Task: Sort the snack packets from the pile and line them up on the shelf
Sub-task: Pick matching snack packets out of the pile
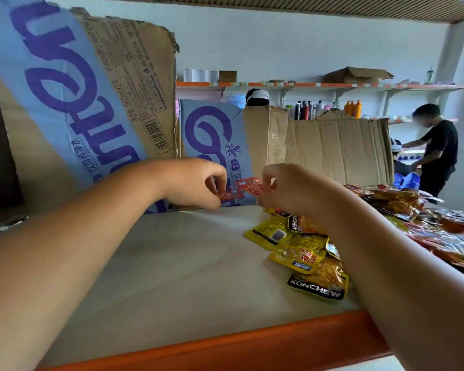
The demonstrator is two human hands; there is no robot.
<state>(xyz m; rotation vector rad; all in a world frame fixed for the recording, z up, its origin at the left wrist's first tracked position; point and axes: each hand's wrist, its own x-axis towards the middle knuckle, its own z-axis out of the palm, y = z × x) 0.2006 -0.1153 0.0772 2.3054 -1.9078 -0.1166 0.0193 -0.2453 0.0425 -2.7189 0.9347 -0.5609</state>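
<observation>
The shelf, a pale board with an orange front lip, is stretching across the lower view. At the shelf's back left a large water carton, printed in blue and purple, is leaning over the board. At the shelf's back right a plain cardboard box is standing with its flap up, and at the shelf's back middle a smaller blue carton is standing upright.

On the shelf's right half the pile of snack packets is lying loose, with yellow ones nearer the shelf's middle and reddish-brown ones toward its right end.

Both forearms are reaching in over the shelf's front lip. The left hand is hovering over the shelf's back middle, thumb and fingers pinching a small red packet low above the board. The right hand is poised just above the shelf's back edge of the pile, fingers pinching a second red packet. The two red packets are meeting at their edges; whether they are joined is unclear.
</observation>
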